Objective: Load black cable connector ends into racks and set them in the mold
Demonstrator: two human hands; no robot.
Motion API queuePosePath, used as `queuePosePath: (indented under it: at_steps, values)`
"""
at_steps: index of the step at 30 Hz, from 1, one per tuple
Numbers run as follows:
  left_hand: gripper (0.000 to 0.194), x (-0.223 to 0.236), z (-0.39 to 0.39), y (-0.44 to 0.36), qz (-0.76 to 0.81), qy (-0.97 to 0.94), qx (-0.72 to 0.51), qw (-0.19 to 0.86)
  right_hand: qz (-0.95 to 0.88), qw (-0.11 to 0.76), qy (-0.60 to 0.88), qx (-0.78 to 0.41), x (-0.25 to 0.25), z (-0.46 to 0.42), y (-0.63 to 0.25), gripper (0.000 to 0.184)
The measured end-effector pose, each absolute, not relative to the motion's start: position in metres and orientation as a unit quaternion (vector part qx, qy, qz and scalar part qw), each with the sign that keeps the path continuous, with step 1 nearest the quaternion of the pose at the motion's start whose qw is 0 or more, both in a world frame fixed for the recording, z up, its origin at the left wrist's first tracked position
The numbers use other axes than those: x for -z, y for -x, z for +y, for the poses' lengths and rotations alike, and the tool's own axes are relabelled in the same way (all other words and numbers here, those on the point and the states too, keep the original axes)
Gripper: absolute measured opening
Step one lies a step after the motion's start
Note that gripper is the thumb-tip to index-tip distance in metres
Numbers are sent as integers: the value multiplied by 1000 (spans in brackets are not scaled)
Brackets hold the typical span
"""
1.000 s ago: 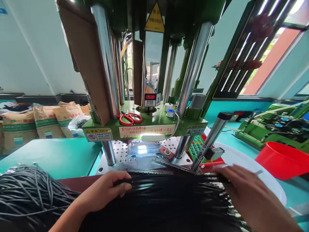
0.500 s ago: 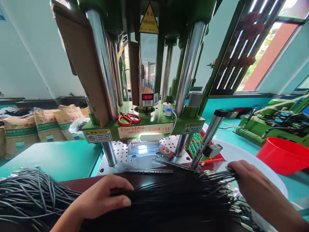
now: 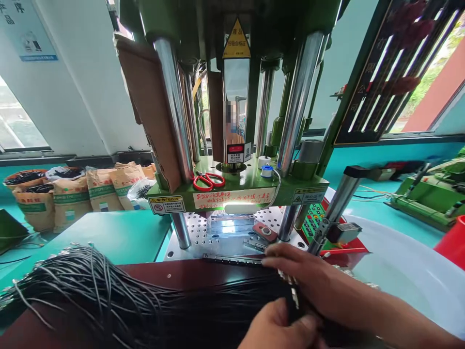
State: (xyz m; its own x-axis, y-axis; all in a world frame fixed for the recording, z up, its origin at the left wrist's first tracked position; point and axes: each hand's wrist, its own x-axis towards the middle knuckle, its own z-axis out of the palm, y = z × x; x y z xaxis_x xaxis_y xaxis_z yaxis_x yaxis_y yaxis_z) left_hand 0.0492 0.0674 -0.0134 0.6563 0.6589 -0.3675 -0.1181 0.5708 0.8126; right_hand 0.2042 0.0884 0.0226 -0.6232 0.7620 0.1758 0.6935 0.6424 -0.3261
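A thick bundle of black cables (image 3: 203, 305) lies across the dark red bench in front of me. My left hand (image 3: 281, 327) is closed around cables at the bundle's right end. Shiny metal cable ends (image 3: 292, 291) stick up between my two hands. My right hand (image 3: 305, 269) reaches over those ends with its fingers stretched out and together, touching them. Its thumb is hidden. Just beyond the fingertips lies a slim dark metal strip (image 3: 232, 260) with small notches.
A green press (image 3: 279, 186) with chrome columns stands ahead, red-handled scissors (image 3: 209, 181) on its ledge. A perforated metal plate (image 3: 196, 242) lies beneath. To the right are a metal post (image 3: 339, 203) and a large white basin (image 3: 403, 271). Paper sacks (image 3: 69, 194) stand at the left.
My left hand has moved right, from the middle of the bundle to its right end. My right hand has come left over the cable ends. The view has turned left.
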Motion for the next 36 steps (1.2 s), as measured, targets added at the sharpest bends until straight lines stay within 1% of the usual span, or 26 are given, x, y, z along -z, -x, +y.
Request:
queuePosePath:
  at_steps: [2,4,6,9,11,13,16,17,19,21,22,23,25,27,28,30,32,34,36]
  values:
    - [65,25,76,-45,337,-310,-297,837,-872,180,406,-208,-20,100,-191,75]
    - [62,30,83,-32,339,-254,-345,838,-849,206,419,-247,-7,115,-182,71]
    - [52,29,89,-16,358,-223,-379,824,-832,198,470,-219,14,134,-176,56]
    - [36,23,95,2,382,-214,-406,802,-832,122,517,-163,39,159,-169,25]
    - [25,19,98,9,392,-225,-418,788,-838,94,512,-164,44,168,-165,14]
    - [17,18,101,14,400,-237,-427,775,-845,79,502,-166,38,173,-162,16]
    - [10,14,108,19,411,-260,-431,760,-854,82,479,-186,20,178,-162,21]
    - [11,13,110,21,415,-271,-431,754,-854,84,469,-207,13,180,-162,22]
    - [19,9,114,26,428,-295,-425,741,-851,77,450,-261,4,182,-165,24]
    - [27,4,117,30,447,-312,-416,728,-821,76,443,-351,2,180,-167,29]
    - [29,3,119,32,454,-318,-412,723,-786,101,449,-414,3,178,-167,31]
    - [28,1,121,33,459,-325,-408,719,-737,147,454,-479,6,175,-166,33]
    - [27,0,126,31,471,-341,-400,709,-620,275,451,-581,13,169,-162,40]
    - [25,0,132,26,480,-356,-378,707,-536,386,442,-607,22,164,-155,45]
    - [24,1,135,22,483,-363,-364,709,-512,419,441,-606,26,163,-151,45]
    - [24,4,142,13,483,-379,-336,715,-480,455,442,-605,32,163,-145,43]
    - [28,7,146,5,479,-400,-319,713,-466,479,438,-601,36,163,-143,42]
    - [31,10,148,1,478,-417,-308,709,-465,495,436,-591,36,163,-143,44]
    - [30,13,148,0,482,-424,-301,705,-471,497,442,-580,35,163,-144,44]
